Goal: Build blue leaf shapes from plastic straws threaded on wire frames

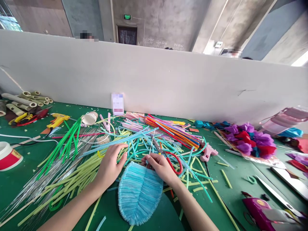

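Observation:
A blue fuzzy leaf shape point(141, 195), apparently built from rows of pipe cleaners with a line down its middle, hangs at the front centre. My right hand point(161, 166) pinches it at its top end, where a thin pale wire stem point(152, 141) sticks up from between the fingers. To the left, my left hand point(110, 165) is held just above the leaf's upper edge, thumb and fingers apart, with nothing seen in it. Light blue pipe cleaners point(120, 140) lie behind both hands. Red-handled scissors point(176, 163) lie beside my right hand, their handle partly hidden by it.
Yellow-green pipe cleaners point(79, 173) and silver wires point(40, 183) spread on the left, near a yellow glue gun point(57, 121) and a paper cup point(8, 157). Right are a pink glue gun point(208, 152), purple and red petals point(250, 138) and long blades point(276, 194). A white partition point(154, 80) stands behind.

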A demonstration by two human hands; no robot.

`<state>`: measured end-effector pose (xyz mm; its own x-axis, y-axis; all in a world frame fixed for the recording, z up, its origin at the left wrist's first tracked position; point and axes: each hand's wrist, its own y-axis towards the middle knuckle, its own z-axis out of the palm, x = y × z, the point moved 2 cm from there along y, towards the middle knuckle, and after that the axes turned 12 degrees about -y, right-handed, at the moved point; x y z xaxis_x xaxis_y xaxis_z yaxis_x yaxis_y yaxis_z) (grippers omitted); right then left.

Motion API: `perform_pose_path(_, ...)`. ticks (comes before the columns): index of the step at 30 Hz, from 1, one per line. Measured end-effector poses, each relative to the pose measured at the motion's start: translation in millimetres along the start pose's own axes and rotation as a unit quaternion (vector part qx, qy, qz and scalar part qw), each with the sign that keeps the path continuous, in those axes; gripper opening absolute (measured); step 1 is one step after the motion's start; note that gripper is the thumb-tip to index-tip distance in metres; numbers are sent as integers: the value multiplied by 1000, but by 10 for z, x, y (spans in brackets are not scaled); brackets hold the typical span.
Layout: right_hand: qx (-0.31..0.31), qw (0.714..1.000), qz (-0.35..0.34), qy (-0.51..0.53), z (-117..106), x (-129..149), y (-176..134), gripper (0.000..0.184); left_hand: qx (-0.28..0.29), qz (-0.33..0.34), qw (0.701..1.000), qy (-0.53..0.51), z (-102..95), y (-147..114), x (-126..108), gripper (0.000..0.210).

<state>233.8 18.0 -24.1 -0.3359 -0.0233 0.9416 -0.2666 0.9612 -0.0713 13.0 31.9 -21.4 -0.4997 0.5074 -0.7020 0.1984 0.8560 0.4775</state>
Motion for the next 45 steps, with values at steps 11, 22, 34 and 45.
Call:
perform_pose_path(11,-30,997,25,66,-16,-84,29,49,15,73,965,253,-126,79,403,21)
perform_pose_path(22,-50,993,31,102,-28,-155,60,46,-71,138,968,198,-229,120,257,10)
perform_pose_path(34,-57,998,3,23,41,-189,28,44,-48,227,966,115,-124,35,-34,16)
perform_pose_path(45,-103,990,-90,-24,65,-15,-83,35,39,219,971,91,1,-59,-42,20)
